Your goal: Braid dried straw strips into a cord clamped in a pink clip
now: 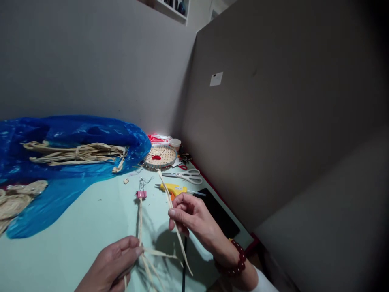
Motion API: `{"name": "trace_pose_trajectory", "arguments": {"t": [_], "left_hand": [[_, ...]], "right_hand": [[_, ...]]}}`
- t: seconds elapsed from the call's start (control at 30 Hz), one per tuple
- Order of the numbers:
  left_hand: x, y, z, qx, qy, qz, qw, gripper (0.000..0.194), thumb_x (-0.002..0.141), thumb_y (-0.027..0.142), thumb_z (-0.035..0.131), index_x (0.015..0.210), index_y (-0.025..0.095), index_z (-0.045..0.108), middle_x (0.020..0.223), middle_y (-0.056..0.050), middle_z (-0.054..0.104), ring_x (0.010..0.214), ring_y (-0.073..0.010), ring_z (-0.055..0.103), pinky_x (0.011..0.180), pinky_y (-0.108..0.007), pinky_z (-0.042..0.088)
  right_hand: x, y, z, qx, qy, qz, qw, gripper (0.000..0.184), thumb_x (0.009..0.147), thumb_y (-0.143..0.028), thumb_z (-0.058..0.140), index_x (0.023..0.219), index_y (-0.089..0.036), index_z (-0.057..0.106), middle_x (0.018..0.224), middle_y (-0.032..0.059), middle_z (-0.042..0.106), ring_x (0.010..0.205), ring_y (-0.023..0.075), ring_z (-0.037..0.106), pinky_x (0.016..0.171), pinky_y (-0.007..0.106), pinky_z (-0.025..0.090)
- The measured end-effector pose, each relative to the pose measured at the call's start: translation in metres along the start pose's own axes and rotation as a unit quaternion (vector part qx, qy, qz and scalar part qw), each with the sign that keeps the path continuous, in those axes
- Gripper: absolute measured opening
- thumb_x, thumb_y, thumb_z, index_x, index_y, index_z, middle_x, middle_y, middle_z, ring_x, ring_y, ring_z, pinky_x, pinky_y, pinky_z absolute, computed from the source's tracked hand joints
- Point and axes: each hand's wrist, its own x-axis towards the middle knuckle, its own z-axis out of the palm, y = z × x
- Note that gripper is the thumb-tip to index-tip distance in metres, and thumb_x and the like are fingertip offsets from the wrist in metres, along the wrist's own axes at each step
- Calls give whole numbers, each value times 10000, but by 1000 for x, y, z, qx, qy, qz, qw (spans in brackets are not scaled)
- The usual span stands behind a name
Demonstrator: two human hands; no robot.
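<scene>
My left hand (114,261) pinches a pale braid of dried plant fibre (140,221) near the table's front. The braid's far end is gripped by a pink binder clip (141,194) that lies on the table, and loose strands (156,252) fan out below my fingers. A separate flat fibre strip (165,190) is held between thumb and fingers of my right hand (190,217), above the table and apart from the braid. A dark red bead bracelet (234,259) circles the right wrist. Just beyond that hand lies a yellow glue gun (174,189).
A blue plastic bag (69,178) on the left bears a tied fibre bundle (79,153). Coiled woven pieces (18,200) lie at the left edge. White-handled scissors (188,175), a round woven tray (168,156) and a black flat object (220,215) sit near the grey partition (258,121).
</scene>
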Motion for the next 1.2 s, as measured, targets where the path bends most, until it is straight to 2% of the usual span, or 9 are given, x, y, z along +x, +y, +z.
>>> {"name": "trace_pose_trajectory", "arguments": {"t": [0.13,0.33,0.53,0.7,0.83,0.93,1.2], "left_hand": [[-3,6,3,-12,6,12,1000,272,739,405,697,696,195,531,463,111,317,369,-1,61,365,-180,-1],[-11,14,8,1,13,14,1000,260,740,391,692,698,180,544,471,108,318,372,-1,86,374,-177,13],[-14,17,6,2,7,-4,1000,258,738,393,683,761,163,569,532,103,306,423,-20,101,388,-182,31],[-15,13,6,-14,6,-20,1000,286,745,384,683,707,186,480,551,113,274,462,-35,62,395,-180,37],[-14,11,6,7,8,-16,1000,265,768,404,657,766,184,509,554,111,286,472,-46,81,403,-192,51],[-13,13,6,25,9,-12,1000,263,754,392,671,773,175,524,560,105,316,465,-40,99,408,-196,55],[-14,16,4,31,-2,-21,999,266,761,387,671,805,164,533,579,96,345,454,-28,107,407,-192,48]], "right_hand": [[-3,3,15,-6,-1,24,1000,337,794,-468,670,787,-176,501,611,9,631,452,73,441,430,188,293],[-8,9,25,-53,-55,28,997,295,831,-450,640,804,-192,500,682,21,642,532,93,428,505,218,298],[-4,23,21,-27,-82,41,995,309,813,-428,667,848,-182,483,721,29,656,553,85,418,507,202,285],[-6,30,14,-26,-75,90,993,255,853,-404,618,864,-195,473,614,-40,586,471,62,354,461,182,263],[-11,34,14,-110,-104,88,985,287,821,-438,654,809,-168,560,606,-42,525,544,78,403,505,194,292],[-11,38,15,-197,-123,74,970,288,804,-443,672,801,-157,638,613,-47,472,575,80,364,507,198,273],[-8,45,11,-182,-168,73,966,281,850,-420,615,797,-145,634,613,-52,410,565,75,308,487,203,243]]}}
